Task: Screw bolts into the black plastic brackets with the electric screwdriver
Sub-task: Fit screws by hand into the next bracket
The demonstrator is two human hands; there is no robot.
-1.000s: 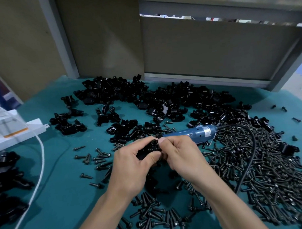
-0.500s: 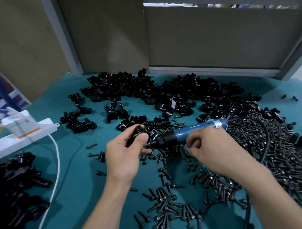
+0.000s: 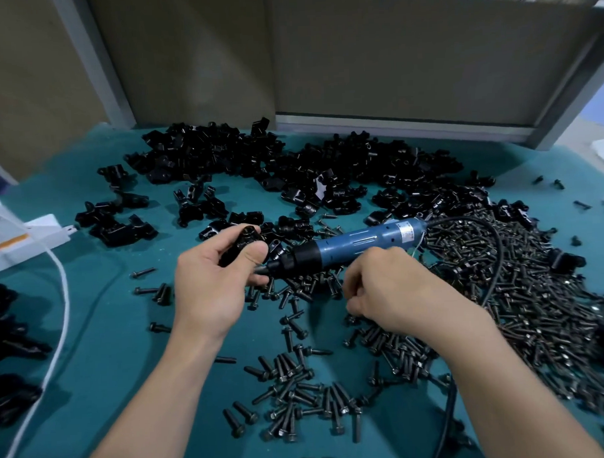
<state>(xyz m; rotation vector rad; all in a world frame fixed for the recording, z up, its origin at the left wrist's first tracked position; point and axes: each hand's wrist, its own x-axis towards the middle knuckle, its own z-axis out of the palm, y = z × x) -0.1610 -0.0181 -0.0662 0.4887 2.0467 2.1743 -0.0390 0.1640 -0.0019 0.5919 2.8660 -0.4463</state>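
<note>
A second ago both hands were pinching one bracket and the screwdriver lay on the tabletop. Now the right hand (image 3: 388, 291) has let go of the bracket and picked the tool up. Its fingers are curled round the blue screwdriver (image 3: 356, 242), which points toward 9 o'clock. The left hand (image 3: 210, 287) grips the bracket (image 3: 241, 244) between thumb and fingers, up off the tabletop (image 3: 109, 338). The black tip of the tool sits right by the left thumb, at the bracket's low side. I cannot see a bolt in the hole, because the thumb hides that spot. I think the bolt is in place and the next bit is to spin it in. The tip needs to sit straight on the bolt head, or it may slip off and the bolt could go in crooked. The left hand must hold tight so the bracket does not turn with the tool. A big heap of brackets (image 3: 291, 167) lies at 12 o'clock from the hands. A big pile of bolts (image 3: 535, 289) lies at 3 o'clock, and more bolts are spread at 6 o'clock. The tool's black cord (image 3: 496, 256) loops over the bolt pile. A white box (image 3: 16, 238) and a white cable (image 3: 62, 305) are at 9 o'clock.
</note>
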